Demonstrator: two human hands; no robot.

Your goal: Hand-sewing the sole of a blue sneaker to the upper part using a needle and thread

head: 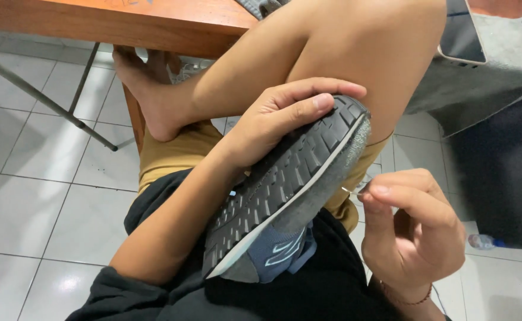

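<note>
The left hand (pixel 279 122) is curled over the sole of a sneaker (pixel 285 190), thumb and fingers pressed on the dark grey tread near the toe, gripping it. The right hand (pixel 412 229) is pinched tight, thumb and forefinger holding a thin needle (pixel 348 191) whose tip meets the sole's pale edge. The sneaker rests sole-up on the person's lap, tilted, its blue upper facing down, below a wooden tabletop (pixel 154 24).
</note>
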